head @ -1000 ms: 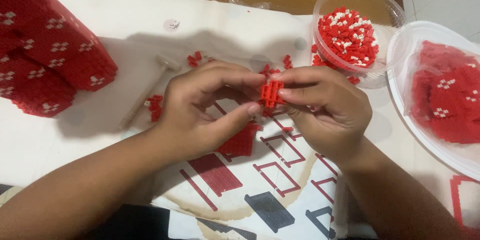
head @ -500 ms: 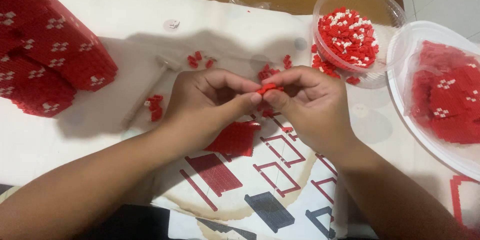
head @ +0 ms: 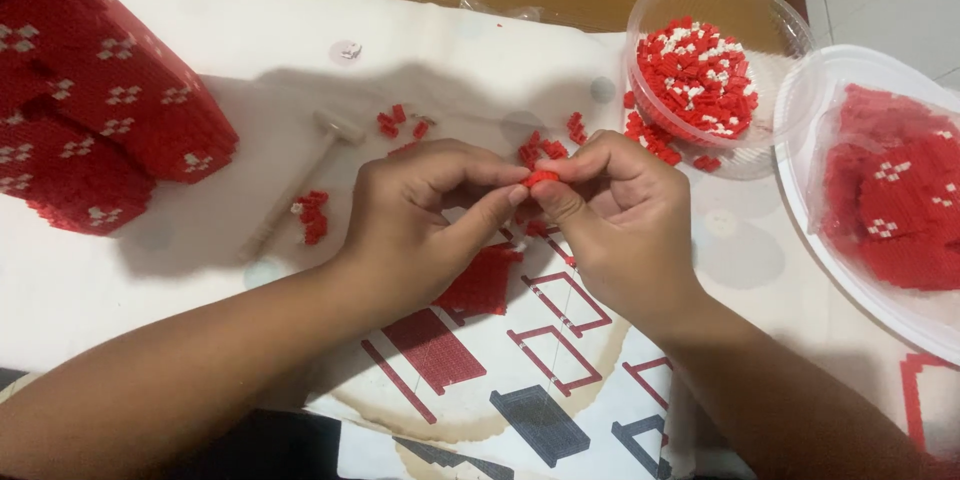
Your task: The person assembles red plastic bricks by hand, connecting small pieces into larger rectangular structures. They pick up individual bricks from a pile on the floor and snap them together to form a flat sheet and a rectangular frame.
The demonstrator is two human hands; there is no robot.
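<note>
My left hand point(head: 420, 215) and my right hand point(head: 620, 215) meet at the middle of the table. Both pinch one small red brick piece point(head: 541, 178) between thumbs and fingertips. Under the hands lies a flat red brick panel point(head: 482, 282) on a printed instruction sheet point(head: 520, 380). Loose red bricks point(head: 545, 150) are scattered just beyond my fingers.
A clear round tub of small red and white bricks point(head: 700, 75) stands at the back right. A white plate point(head: 800, 190) with built red sections sits at the right edge. A large red built block point(head: 100, 110) fills the left. A small white hammer tool point(head: 300, 180) lies left of my hands.
The red piece, held up flat and wider a second ago, is now pinched small between the fingertips. My hands have closed in on it and lowered slightly.
</note>
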